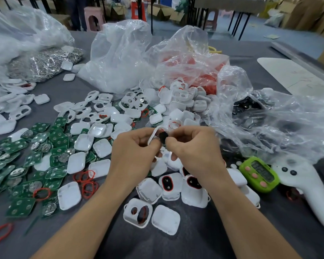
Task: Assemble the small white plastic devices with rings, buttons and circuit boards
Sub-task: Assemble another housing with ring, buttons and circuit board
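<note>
Here, left hand [134,146] gripping white shell [153,135], right hand [193,146] pinching black button [163,136].

Gripping a white shell [153,134] in the left hand [133,146], fingers curled round its rim; pinching a black button [163,136] just beside it with the right hand [191,146]. Working above a grey table [176,245] strewn with parts: green boards [21,207] to the left, red rings [42,193] among them, white shells [176,101] heaped ahead and more lying under the wrists, some fitted with black buttons and red rings. Beyond, crumpled clear bags [120,53]; to the right, a green timer [258,176] beside a white controller [303,187].
</note>
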`<move>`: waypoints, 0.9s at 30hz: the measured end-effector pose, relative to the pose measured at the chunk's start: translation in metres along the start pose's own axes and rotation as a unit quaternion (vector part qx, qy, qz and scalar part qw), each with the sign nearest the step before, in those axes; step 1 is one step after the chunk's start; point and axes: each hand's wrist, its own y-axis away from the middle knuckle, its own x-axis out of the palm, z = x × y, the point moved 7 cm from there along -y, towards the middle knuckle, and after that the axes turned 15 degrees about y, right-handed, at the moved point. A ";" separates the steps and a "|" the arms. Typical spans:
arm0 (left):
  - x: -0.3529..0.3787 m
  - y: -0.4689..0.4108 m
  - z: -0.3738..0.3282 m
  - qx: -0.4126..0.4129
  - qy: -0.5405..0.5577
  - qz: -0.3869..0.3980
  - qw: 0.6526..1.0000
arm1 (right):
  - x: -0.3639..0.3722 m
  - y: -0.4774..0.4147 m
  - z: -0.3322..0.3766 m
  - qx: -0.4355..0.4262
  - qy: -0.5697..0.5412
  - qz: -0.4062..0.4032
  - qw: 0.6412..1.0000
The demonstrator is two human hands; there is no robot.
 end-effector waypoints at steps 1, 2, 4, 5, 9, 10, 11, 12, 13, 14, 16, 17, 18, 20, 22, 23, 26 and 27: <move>-0.001 0.000 0.000 0.002 -0.009 -0.003 1.000 | 0.002 0.000 0.000 -0.002 0.005 0.012 1.000; -0.001 0.001 0.000 0.005 -0.020 -0.005 1.000 | 0.004 -0.001 0.000 -0.007 0.011 0.027 1.000; -0.002 0.001 -0.001 0.013 -0.038 -0.008 0.999 | 0.007 -0.001 0.000 -0.017 0.005 0.055 0.998; -0.003 0.001 -0.001 0.016 -0.044 -0.012 0.999 | 0.007 -0.002 -0.001 -0.017 -0.007 0.059 0.998; -0.007 0.001 0.002 -0.002 -0.002 -0.048 0.999 | 0.000 -0.005 -0.008 0.012 -0.054 0.002 0.998; -0.008 0.000 0.004 -0.014 0.017 -0.054 0.998 | -0.003 -0.005 -0.009 0.018 -0.069 -0.021 0.997; -0.008 0.000 0.006 -0.024 0.028 -0.055 0.998 | -0.005 -0.006 -0.010 0.023 -0.085 -0.041 0.995; -0.008 0.000 0.007 -0.031 0.035 -0.054 0.997 | -0.006 -0.006 -0.011 0.026 -0.101 -0.053 0.993; -0.007 -0.001 0.008 -0.036 0.041 -0.053 0.997 | -0.006 -0.006 -0.011 0.028 -0.113 -0.053 0.992; -0.007 -0.001 0.009 -0.038 0.047 -0.053 0.997 | -0.005 -0.005 -0.010 0.030 -0.122 -0.046 0.991; -0.007 -0.002 0.010 -0.038 0.053 -0.052 0.997 | -0.001 -0.006 -0.010 0.037 -0.130 -0.017 0.991; -0.006 -0.002 0.011 -0.036 0.052 -0.049 0.997 | 0.003 -0.006 -0.011 0.043 -0.136 0.000 0.990; -0.005 -0.002 0.011 -0.034 0.048 -0.043 0.997 | 0.005 -0.006 -0.011 0.048 -0.145 0.014 0.988; -0.003 -0.003 0.010 -0.031 0.052 -0.032 0.998 | 0.009 -0.006 -0.011 0.060 -0.162 0.030 0.984; -0.004 -0.003 0.010 -0.037 0.073 -0.037 0.996 | 0.008 -0.006 -0.012 0.061 -0.149 0.025 0.987; -0.004 -0.004 0.010 -0.038 0.078 -0.042 0.995 | 0.006 -0.006 -0.011 0.051 -0.115 0.013 0.992; -0.007 -0.005 0.006 -0.025 0.094 -0.055 0.994 | 0.000 -0.002 -0.004 -0.011 0.055 -0.030 0.998; -0.008 -0.005 0.006 -0.024 0.099 -0.055 0.993 | 0.001 0.000 -0.001 -0.025 0.084 -0.034 0.996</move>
